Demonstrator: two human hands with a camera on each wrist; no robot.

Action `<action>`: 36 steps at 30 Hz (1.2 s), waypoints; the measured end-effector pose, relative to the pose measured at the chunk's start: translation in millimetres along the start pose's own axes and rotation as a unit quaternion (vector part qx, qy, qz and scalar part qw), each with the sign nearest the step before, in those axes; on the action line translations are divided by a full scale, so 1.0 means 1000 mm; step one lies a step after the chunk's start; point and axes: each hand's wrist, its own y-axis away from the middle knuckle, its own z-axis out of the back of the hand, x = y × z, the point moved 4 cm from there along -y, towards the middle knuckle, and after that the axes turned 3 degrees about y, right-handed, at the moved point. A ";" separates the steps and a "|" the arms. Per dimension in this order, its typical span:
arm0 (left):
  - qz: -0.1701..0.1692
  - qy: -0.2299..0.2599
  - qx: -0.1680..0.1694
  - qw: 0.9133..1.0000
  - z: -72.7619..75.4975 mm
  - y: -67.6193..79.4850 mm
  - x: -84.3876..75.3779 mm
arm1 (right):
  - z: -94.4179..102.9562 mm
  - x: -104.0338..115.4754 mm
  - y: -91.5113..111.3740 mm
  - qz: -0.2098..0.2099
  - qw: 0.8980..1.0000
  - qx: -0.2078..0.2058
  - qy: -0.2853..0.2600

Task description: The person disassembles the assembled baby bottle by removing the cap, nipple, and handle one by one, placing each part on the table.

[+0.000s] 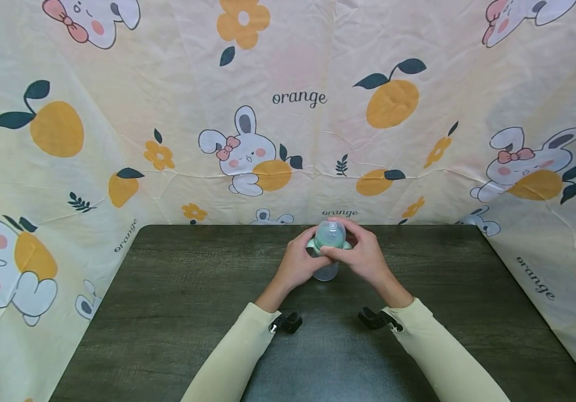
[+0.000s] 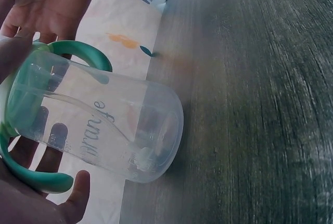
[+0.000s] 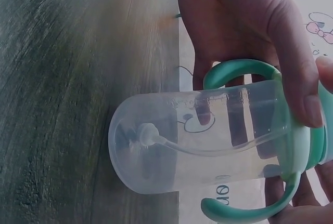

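Observation:
A clear baby bottle [image 1: 325, 272] with a domed lid [image 1: 330, 231] stands between both hands, near the table's far edge. My left hand [image 1: 297, 255] holds it from the left, thumb across the pale green collar [image 3: 297, 146]. From the right, my right hand [image 1: 365, 255] grips it higher up, thumb at the lid's lower edge. Two green side handles [image 2: 86, 53] curve down beside the body. Inside, a thin straw [image 3: 203, 153] ends in a white weight [image 3: 148, 134]; no drink shows. Whether the base touches the table cannot be told.
The dark wood-grain table [image 1: 192, 290] extends around both forearms. Behind it and along its sides hangs a cream cloth [image 1: 308, 145] printed with rabbits and oranges. Black straps with small devices [image 1: 288, 322] sit on both wrists over pale sleeves.

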 end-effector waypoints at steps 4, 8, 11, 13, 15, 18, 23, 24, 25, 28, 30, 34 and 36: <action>0.002 -0.002 0.001 1.000 0.000 0.000 0.000 | 0.000 0.000 0.000 0.002 1.000 0.001 -0.004; 0.002 -0.004 0.003 1.000 0.000 0.000 0.001 | -0.001 -0.001 0.001 0.002 1.000 0.006 -0.012; 0.001 -0.006 0.005 1.000 0.000 0.000 0.001 | -0.001 -0.002 0.002 0.002 1.000 0.011 -0.019; 0.002 -0.005 0.007 1.000 0.000 0.001 0.001 | -0.002 -0.003 0.004 0.002 1.000 0.013 -0.025; 0.003 -0.001 0.010 1.000 0.000 0.001 0.001 | -0.002 -0.005 0.005 0.005 0.999 0.013 -0.032; 0.001 0.000 0.010 1.000 -0.001 0.001 0.001 | -0.002 -0.007 0.005 0.011 0.999 0.013 -0.048; -0.001 -0.003 0.007 1.000 -0.001 0.001 0.001 | -0.001 -0.008 0.006 0.021 0.998 0.018 -0.063; -0.001 -0.003 0.006 1.000 -0.001 0.001 0.001 | -0.001 -0.008 0.006 0.022 0.998 0.018 -0.063; -0.001 -0.002 0.006 1.000 -0.001 0.001 0.001 | -0.001 -0.008 0.006 0.022 0.998 0.018 -0.063; 0.000 0.000 0.006 1.000 -0.001 0.001 0.001 | -0.001 -0.009 0.006 0.024 0.998 0.016 -0.062; 0.001 -0.001 0.006 1.000 -0.001 0.002 0.001 | -0.001 -0.010 0.006 0.026 0.998 0.015 -0.063; 0.004 -0.003 0.006 1.000 -0.001 0.002 0.000 | -0.001 -0.011 0.006 0.033 0.997 0.014 -0.065; 0.006 -0.003 0.005 1.000 -0.001 0.002 0.000 | -0.001 -0.011 0.006 0.036 0.997 0.013 -0.067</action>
